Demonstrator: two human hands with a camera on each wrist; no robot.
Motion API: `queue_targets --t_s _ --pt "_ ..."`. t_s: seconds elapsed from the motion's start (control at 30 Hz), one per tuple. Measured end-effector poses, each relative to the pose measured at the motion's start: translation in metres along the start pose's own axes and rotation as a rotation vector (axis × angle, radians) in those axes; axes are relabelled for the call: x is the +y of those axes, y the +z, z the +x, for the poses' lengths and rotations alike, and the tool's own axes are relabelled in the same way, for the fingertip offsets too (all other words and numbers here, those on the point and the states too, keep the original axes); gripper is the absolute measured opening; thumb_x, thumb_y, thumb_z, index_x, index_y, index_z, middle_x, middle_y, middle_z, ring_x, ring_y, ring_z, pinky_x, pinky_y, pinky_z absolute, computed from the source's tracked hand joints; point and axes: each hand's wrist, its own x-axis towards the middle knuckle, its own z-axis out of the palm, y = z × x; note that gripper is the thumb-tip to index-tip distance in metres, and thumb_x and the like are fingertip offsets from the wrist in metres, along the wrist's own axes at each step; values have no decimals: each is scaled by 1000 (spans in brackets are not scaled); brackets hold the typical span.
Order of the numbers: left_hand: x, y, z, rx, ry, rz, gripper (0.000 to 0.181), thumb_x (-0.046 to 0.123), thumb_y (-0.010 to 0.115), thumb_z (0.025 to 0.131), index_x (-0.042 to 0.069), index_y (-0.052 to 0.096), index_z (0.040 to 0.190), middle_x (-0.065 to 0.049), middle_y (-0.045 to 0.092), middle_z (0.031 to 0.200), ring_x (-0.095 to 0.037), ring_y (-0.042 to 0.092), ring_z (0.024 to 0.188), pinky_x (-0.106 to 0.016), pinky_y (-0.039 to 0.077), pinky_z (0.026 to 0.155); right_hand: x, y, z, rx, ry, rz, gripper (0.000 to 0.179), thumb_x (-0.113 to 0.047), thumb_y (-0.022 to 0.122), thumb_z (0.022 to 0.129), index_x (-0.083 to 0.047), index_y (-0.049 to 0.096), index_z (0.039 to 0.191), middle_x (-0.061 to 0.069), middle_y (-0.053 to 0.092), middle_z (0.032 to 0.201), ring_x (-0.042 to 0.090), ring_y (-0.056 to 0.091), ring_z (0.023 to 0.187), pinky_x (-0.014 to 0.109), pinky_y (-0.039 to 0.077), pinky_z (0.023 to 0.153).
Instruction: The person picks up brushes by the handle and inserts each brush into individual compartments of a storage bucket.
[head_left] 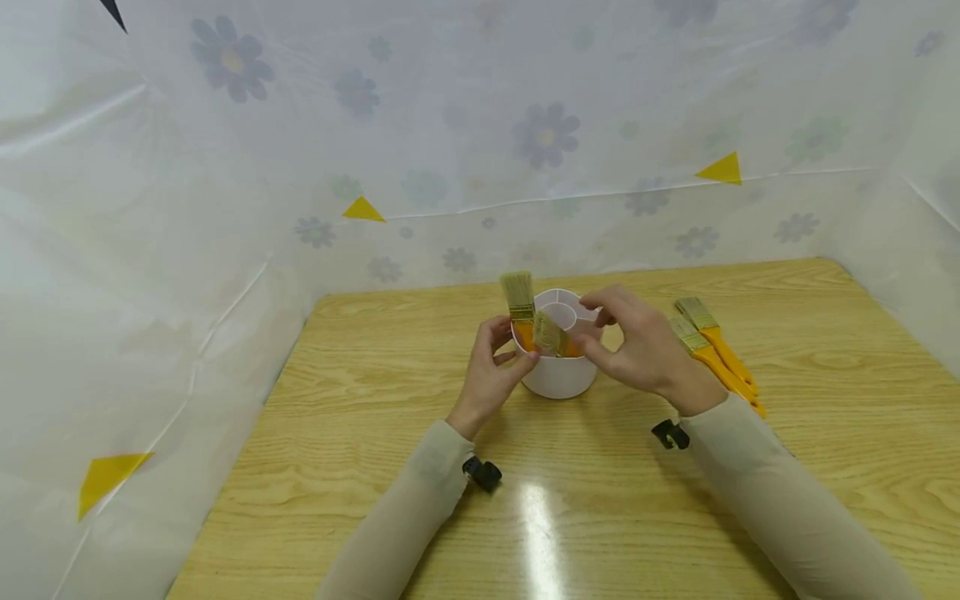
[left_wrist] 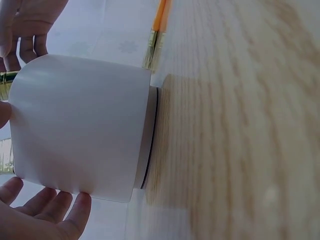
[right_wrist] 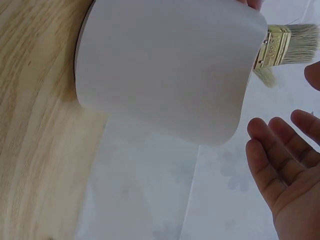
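Note:
A white round holder (head_left: 560, 382) with divided compartments stands upright on the wooden table. My left hand (head_left: 492, 372) grips its left side, thumb at the front rim and fingertips along the wall in the left wrist view. Two flat paintbrushes with orange handles stand in the holder, bristles up. One paintbrush (head_left: 517, 292) is nearly upright at the left; the other paintbrush (head_left: 550, 335) leans in front of it. At the holder's right rim is my right hand (head_left: 643, 343), its fingers loosely bent and holding nothing; the right wrist view shows the fingers (right_wrist: 272, 150) apart from the wall.
To the right, two more paintbrushes (head_left: 722, 354) lie side by side on the table (head_left: 360, 500), bristles pointing away. A white flowered sheet (head_left: 450, 150) with yellow triangles hangs behind and along the sides of the table.

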Motion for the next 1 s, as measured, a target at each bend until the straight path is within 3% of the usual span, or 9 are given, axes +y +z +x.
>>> queue_targets --t_s 0.37,1.0 --pt "-1 0 1 4 19 -17 58 6 65 89 -4 34 137 -22 39 139 -37 39 130 -57 36 101 6 -7 1 47 3 -14 44 -12 75 75 -3 60 115 11 62 107 21 60 79 41 52 70" --pt "-2 -1 0 2 4 13 59 9 65 89 -4 35 138 -22 41 139 -36 39 130 -56 36 101 9 -17 -1 25 49 -64 38 -16 72 78 -5 61 113 9 62 107 20 61 81 40 51 72"
